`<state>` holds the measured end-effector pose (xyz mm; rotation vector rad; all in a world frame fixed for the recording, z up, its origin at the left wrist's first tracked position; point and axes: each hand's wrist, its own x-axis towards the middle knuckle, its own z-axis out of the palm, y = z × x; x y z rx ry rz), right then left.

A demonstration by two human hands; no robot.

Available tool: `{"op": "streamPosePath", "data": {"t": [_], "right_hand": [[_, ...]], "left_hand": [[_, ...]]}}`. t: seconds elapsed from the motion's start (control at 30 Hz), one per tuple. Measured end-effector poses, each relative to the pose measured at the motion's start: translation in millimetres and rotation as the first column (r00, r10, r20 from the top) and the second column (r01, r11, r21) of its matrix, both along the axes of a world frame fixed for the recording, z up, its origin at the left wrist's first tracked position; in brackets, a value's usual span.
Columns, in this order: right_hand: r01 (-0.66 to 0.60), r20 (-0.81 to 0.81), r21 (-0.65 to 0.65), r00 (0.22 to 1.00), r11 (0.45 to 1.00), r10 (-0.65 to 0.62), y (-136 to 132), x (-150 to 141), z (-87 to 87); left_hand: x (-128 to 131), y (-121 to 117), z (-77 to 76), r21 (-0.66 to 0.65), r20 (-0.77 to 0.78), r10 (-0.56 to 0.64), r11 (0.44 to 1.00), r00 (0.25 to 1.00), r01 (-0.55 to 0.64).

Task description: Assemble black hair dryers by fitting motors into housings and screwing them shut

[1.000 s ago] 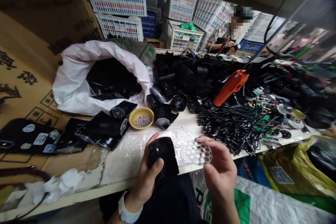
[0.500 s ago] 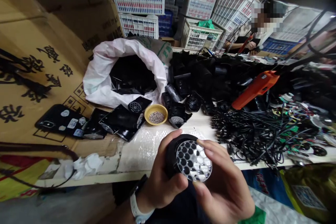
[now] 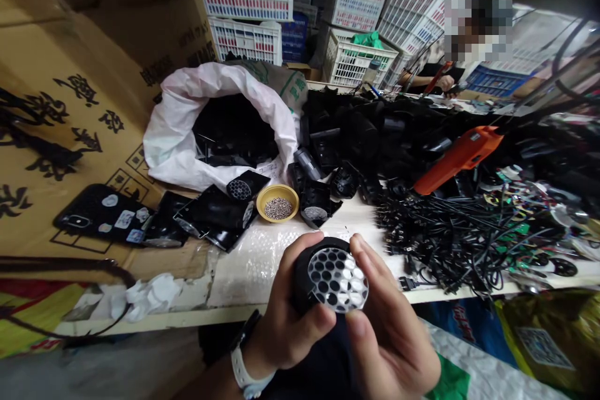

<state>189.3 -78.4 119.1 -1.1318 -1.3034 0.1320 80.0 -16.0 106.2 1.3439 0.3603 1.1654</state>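
A worker's left hand point(image 3: 288, 319) curls closed around a round black plastic housing point(image 3: 304, 281), while the right hand point(image 3: 389, 325) spreads thumb and fingers along the rim of a honeycomb-patterned clear disc point(image 3: 337, 279), which sits on the housing's face, turned up toward the camera. Held together over the front edge of the bench, the housing lies between both hands, its round face closest to the right hand. Bubble wrap point(image 3: 244, 269), a yellow bowl of metal beads point(image 3: 277, 207), an orange hot-glue gun point(image 3: 457, 159) and tangled black cables point(image 3: 450, 244) lie just beyond.
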Motion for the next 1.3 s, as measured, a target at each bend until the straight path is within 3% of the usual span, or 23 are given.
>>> {"op": "streamPosePath", "data": {"t": [0.33,0.5,0.6,0.67,0.77,1.0,1.13,1.3], "right_hand": [[-0.111,-0.217,-0.122,0.973,0.986,0.082,-0.3,-3.0,3.1],[-0.274,-0.441,-0.150,0.879,0.950,0.184,3.5,6.1,8.0],[-0.412,-0.572,-0.204,0.786,0.888,0.234,6.5,12.4,14.5],[-0.536,-0.632,-0.243,0.720,0.808,0.287,8.4,14.2,18.9],[-0.655,-0.653,-0.277,0.665,0.703,0.362,10.4,11.8,23.4],[-0.534,-0.509,-0.301,0.791,0.790,0.340,10.4,0.6,22.7],[-0.553,-0.517,-0.289,0.777,0.781,0.358,11.6,2.1,18.0],[-0.559,-0.509,-0.324,0.783,0.763,0.358,21.9,10.7,4.4]], "left_hand": [[-2.3,2.8,0.5,0.053,-0.064,0.033,0.998,0.997,-0.030],[-9.5,6.4,0.8,-0.083,-0.064,-0.061,0.995,0.996,0.055],[-12.4,6.6,5.6,-0.183,0.028,-0.213,0.959,0.977,0.215],[-13.0,5.5,9.6,-0.237,0.102,-0.303,0.918,0.947,0.319],[-14.2,2.5,13.7,-0.252,0.104,-0.318,0.908,0.942,0.335],[-23.5,-3.6,16.3,-0.191,-0.002,-0.250,0.951,0.968,0.245],[-24.1,-1.9,17.0,-0.196,-0.005,-0.222,0.956,0.975,0.217],[-17.6,0.4,5.3,-0.150,-0.025,-0.193,0.971,0.981,0.188]]}}
